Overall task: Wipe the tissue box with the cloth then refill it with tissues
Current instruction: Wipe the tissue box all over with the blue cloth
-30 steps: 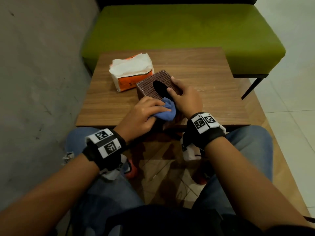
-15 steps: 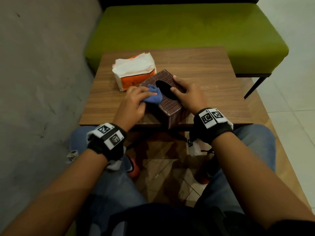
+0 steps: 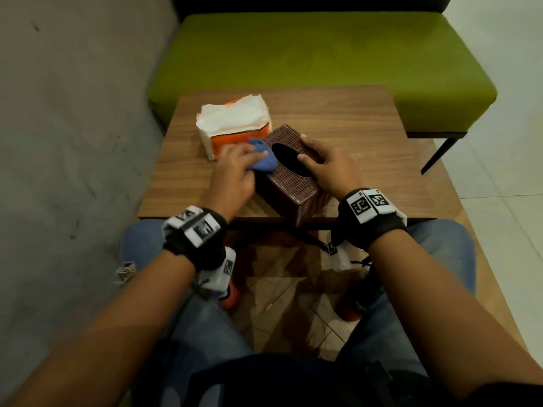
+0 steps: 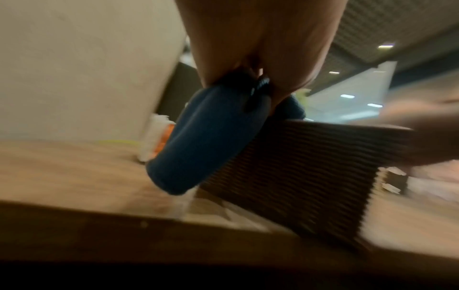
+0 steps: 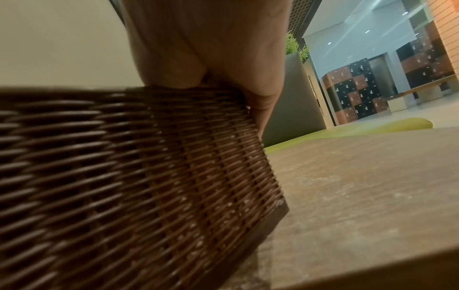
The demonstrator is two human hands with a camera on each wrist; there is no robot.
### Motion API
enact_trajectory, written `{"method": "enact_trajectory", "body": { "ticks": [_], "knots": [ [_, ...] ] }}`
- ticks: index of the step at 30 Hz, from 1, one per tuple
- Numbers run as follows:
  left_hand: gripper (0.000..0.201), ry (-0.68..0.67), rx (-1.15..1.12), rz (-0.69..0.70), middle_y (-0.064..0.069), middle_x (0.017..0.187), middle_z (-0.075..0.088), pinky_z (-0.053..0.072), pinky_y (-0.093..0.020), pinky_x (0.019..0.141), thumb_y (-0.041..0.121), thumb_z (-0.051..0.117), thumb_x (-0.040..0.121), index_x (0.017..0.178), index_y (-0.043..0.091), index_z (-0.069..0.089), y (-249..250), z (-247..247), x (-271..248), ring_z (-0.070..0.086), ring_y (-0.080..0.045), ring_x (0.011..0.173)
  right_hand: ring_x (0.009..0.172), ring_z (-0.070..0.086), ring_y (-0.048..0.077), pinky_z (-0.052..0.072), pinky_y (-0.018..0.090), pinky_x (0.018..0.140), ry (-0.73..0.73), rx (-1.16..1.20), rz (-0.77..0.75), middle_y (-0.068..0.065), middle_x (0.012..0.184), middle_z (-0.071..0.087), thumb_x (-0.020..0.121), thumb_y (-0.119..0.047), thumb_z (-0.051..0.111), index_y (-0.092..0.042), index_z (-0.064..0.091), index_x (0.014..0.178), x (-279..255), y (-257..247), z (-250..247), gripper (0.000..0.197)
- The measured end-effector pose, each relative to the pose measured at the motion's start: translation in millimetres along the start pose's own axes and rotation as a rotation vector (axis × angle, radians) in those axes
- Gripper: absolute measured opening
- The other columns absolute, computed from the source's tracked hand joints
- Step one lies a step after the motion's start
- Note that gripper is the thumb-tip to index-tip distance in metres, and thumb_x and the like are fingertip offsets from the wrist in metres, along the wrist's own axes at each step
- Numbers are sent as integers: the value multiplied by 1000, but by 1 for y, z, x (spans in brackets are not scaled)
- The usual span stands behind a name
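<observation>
So since a second ago the cloth (image 3: 262, 161) has travelled from the near end of the tissue box (image 3: 293, 183) up along its top to the far-left edge, and the left hand (image 3: 235, 171) went with it. The right hand (image 3: 329, 168) barely budged.

The box sits mid-bench (image 3: 352, 118), turned at an angle, with the oval slot facing up. The left hand's fingers are bunched around the blue cloth, pressing it against the top edge at about 9 o'clock from the slot. The right hand's fingers lie fairly straight over the top at 3 o'clock, thumb at the slot's rim, holding the box down. The tissue pack (image 3: 233, 124) waits at 11 o'clock, just beside the box.

My take on doing this bit well: keep the right hand firmly planted so the box doesn't skid, work with the weave so the cloth gets into the grooves, and do the sides too.

The left wrist view shows the cloth hanging down over the left side wall, which the head view hides. The right wrist view shows pale specks caught in the right wall's weave, possibly dust; no other view shows them.
</observation>
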State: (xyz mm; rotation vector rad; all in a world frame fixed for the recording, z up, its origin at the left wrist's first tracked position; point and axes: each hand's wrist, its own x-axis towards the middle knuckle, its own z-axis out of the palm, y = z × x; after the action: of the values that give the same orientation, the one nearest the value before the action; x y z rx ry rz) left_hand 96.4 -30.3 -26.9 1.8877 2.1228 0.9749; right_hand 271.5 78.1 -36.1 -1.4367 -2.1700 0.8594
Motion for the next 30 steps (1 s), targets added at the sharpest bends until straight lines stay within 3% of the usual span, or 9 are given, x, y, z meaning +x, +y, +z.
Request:
{"method": "enact_trajectory", "body": {
  "ticks": [4, 6, 9, 11, 17, 21, 25, 27, 30],
  "knots": [
    [48, -130, -76, 268, -16, 113, 62, 32, -26, 94, 1, 39, 75, 115, 5, 65, 35, 16, -43, 42, -22, 105, 119, 59, 18, 49, 38, 96, -12, 18, -30, -4, 133, 62, 91, -43, 59, -39, 52, 136, 1, 1, 1, 46],
    [49, -91, -29, 176, -16, 114, 62, 29, -22, 95, -5, 42, 74, 117, 6, 65, 16, 9, -18, 45, -24, 106, 121, 58, 17, 48, 36, 97, -24, 12, -45, -5, 136, 59, 92, -42, 59, -38, 51, 137, 0, 2, 0, 46],
    [48, 10, 38, -42, -18, 111, 65, 33, -28, 92, -7, 46, 71, 113, 4, 67, -12, 0, 30, 52, -37, 104, 122, 57, 16, 47, 36, 97, -21, -1, -47, -8, 136, 59, 92, -43, 58, -40, 50, 137, -2, 2, -1, 46],
    [47, 5, 51, -93, -19, 110, 66, 33, -31, 91, -6, 46, 71, 112, 3, 67, -5, 4, 39, 52, -39, 103, 120, 58, 17, 48, 36, 95, -9, -10, -40, -8, 135, 60, 92, -44, 57, -41, 50, 137, -1, 2, 0, 46],
    [48, 17, 41, 49, -12, 118, 62, 27, -17, 94, -9, 52, 78, 122, 9, 62, 6, -1, -17, 48, -28, 108, 119, 59, 17, 50, 37, 93, -36, -29, -67, -8, 135, 60, 91, -45, 58, -43, 49, 136, 1, 0, 0, 47],
    [47, -19, 98, -34, -16, 113, 66, 35, -31, 93, -5, 48, 76, 117, 7, 66, -2, -4, 29, 53, -35, 105, 122, 57, 15, 48, 35, 96, -69, -26, -103, -8, 137, 59, 91, -42, 59, -41, 48, 138, 1, 0, 1, 48],
    [50, -270, 251, 66, -16, 118, 63, 42, -47, 91, 12, 38, 79, 123, 10, 61, 13, 13, 83, 52, -39, 107, 118, 60, 20, 48, 39, 95, -43, -43, -101, -5, 131, 63, 90, -42, 58, -37, 51, 137, 4, 3, 5, 48],
    [54, -315, 304, 155, -15, 126, 58, 42, -50, 91, 17, 35, 81, 131, 10, 54, 10, 16, 78, 49, -39, 110, 117, 60, 21, 49, 40, 94, -32, -48, -103, -4, 129, 64, 90, -42, 58, -35, 51, 136, 5, 3, 6, 48],
    [46, -258, 287, 82, -8, 137, 52, 37, -46, 98, 20, 45, 93, 139, 17, 45, -9, 11, 71, 45, -34, 118, 119, 59, 19, 49, 41, 94, -40, -39, -120, -7, 131, 63, 90, -43, 58, -39, 50, 136, 2, 3, 6, 47]
  ]
}}
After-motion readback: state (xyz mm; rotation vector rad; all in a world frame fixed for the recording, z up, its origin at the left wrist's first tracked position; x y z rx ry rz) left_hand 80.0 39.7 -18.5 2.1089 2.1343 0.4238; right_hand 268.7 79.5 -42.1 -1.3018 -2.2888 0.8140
